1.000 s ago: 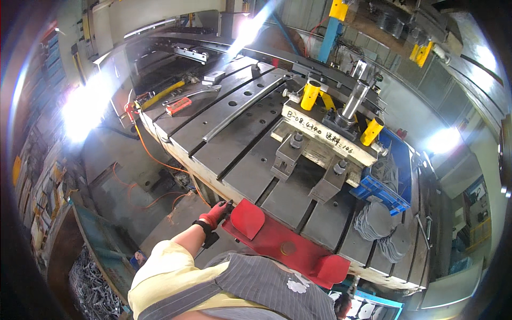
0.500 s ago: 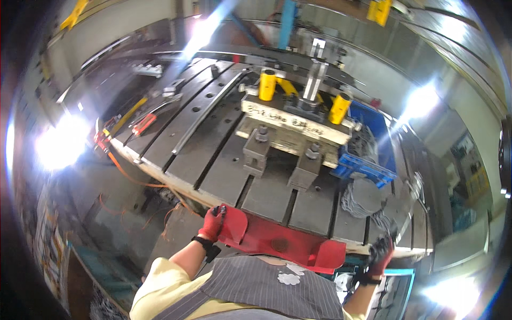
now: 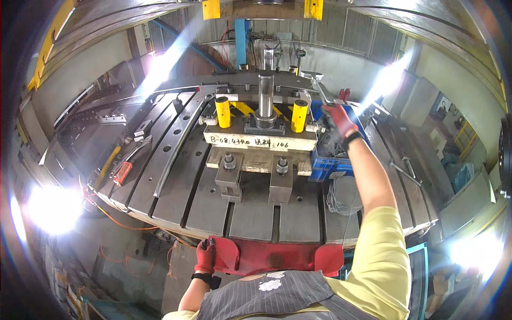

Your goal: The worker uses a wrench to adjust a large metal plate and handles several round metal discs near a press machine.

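Observation:
My right hand (image 3: 340, 121), in a red glove with dark fingertips, reaches far over the table and is closed on a grey metal wrench-like tool (image 3: 320, 85). The tool points away to the upper left, above the blue crate (image 3: 333, 168) of grey pieces. My left hand (image 3: 205, 257), gloved alike, is curled at the left end of a red metal panel (image 3: 266, 257) along the table's front; what its fingers hold is hidden. Left of my right hand stands a die (image 3: 258, 140) with a pale marked front, two yellow cylinders and a shiny upright post.
The slotted metal table (image 3: 250, 218) carries a long bar (image 3: 178, 152) and orange-handled pliers (image 3: 122, 173) at left. Stacked grey discs (image 3: 342, 196) lie before the crate. A rod-like tool (image 3: 405, 172) lies at right. Overhead hang yellow blocks (image 3: 211, 9).
My right hand has swung from the table's front right corner far forward beside the crate. The view has turned. My left hand stays at the red panel's left end.

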Available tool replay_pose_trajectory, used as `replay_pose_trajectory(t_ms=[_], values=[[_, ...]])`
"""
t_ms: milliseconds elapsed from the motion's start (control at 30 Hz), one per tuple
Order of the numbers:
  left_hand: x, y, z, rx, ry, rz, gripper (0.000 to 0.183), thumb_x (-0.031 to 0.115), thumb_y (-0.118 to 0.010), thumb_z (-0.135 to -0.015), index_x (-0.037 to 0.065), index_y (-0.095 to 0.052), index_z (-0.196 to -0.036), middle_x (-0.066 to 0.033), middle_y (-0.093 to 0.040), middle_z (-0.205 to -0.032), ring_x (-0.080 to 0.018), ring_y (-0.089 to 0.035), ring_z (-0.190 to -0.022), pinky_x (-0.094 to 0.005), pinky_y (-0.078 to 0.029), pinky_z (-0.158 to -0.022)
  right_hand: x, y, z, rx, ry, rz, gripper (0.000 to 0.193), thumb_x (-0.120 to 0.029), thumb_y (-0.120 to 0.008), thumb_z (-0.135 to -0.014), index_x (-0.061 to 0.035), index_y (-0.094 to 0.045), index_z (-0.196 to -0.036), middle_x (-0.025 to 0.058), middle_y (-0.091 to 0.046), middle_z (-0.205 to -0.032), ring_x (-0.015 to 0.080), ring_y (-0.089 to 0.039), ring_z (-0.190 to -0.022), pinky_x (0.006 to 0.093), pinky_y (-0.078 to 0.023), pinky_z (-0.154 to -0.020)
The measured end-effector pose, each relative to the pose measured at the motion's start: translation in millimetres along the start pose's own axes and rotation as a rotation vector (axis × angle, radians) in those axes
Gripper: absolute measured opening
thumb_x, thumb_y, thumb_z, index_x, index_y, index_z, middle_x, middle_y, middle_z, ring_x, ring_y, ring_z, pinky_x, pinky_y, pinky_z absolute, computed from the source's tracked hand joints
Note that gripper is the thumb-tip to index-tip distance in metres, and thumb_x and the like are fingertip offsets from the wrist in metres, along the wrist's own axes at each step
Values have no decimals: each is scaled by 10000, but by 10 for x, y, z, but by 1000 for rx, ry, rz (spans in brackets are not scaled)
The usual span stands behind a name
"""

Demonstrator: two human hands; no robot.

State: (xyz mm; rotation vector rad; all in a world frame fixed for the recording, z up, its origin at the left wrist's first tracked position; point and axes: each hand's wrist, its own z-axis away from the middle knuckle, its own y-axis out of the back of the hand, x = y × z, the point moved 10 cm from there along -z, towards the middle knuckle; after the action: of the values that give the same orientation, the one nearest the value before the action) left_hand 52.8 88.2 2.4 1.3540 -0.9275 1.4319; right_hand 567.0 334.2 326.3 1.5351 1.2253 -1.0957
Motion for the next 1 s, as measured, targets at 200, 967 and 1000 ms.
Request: replay_pose_trajectory(t_ms=[200, 967, 1000], values=[[-580, 214, -170, 82, 0, -60, 144, 169, -587, -801, 31, -571, -763, 19, -549, -665, -69, -470, -600, -226, -403, -553, 741, -205, -1030, -80, -348, 208, 213, -241, -448, -810, -105, -600, -870, 56, -621, -801, 189, -587, -719, 322, -449, -679], [-226, -80, -126, -37, 73, -36, 173, 187, -545, -830, 57, -531, -717, 44, -480, -644, -75, -386, -579, -223, -351, -525, 211, 1422, 2984, 319, -410, -282, 147, -225, -526, -827, -91, -564, -876, 14, -575, -648, 96, -520, -469, 186, -395, -400], [-316, -32, -146, -67, 97, -33, 140, 163, -526, -838, 56, -536, -749, 39, -486, -657, -80, -399, -596, -226, -360, -539, 185, 1382, 3189, 331, -446, -139, 112, -201, -535, -820, -92, -558, -837, 13, -557, -613, 96, -500, -431, 186, -377, -376]])
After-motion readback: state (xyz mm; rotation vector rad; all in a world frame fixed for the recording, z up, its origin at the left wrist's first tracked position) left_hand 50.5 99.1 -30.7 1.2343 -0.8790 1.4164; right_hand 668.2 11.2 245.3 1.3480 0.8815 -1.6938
